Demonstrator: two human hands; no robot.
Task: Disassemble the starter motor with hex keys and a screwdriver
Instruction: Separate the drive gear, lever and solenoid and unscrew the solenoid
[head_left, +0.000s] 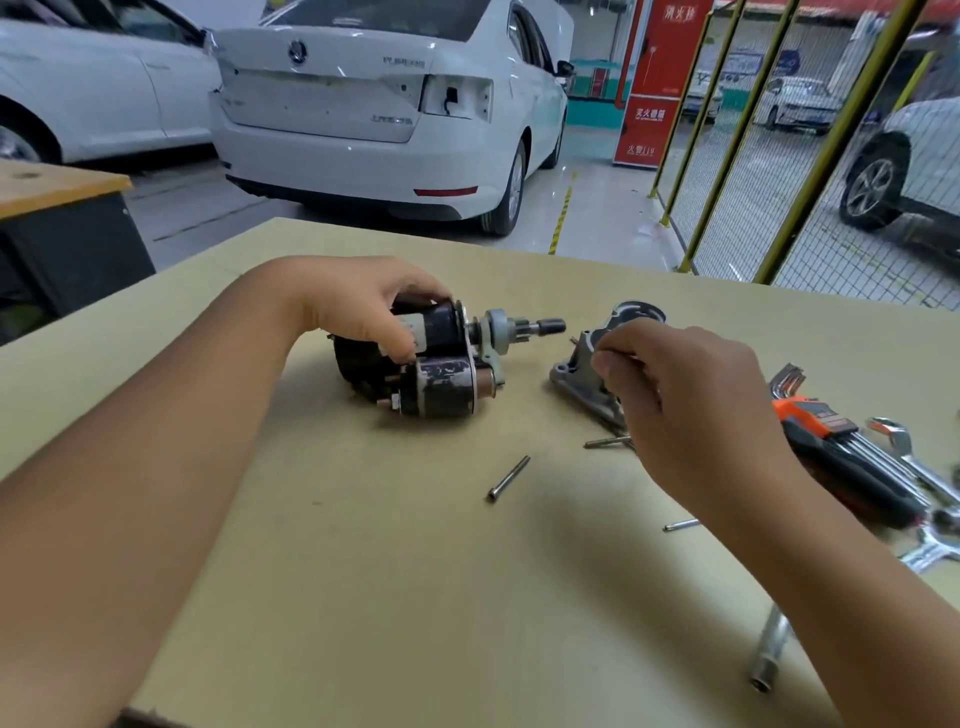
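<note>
- Left hand (363, 312) grips starter motor body (415, 364) on table (363, 571).
- Right hand (685, 395) curled over detached nose housing (587, 374); whether it holds anything, cannot tell.
- Risk: loose through-bolt (508, 478) rolls off; exposed pinion shaft (524, 326) knocked.

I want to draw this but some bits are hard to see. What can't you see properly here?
All in the head view:
- Right hand: its own back hides whether the fingers hold anything.
- Aluminium housing: near part hidden behind that hand.
- Hex key set: partly under the right wrist, blurred.
- Wrenches: cut off by the right edge.
- Starter motor: its label is partly covered by the left hand.
</note>
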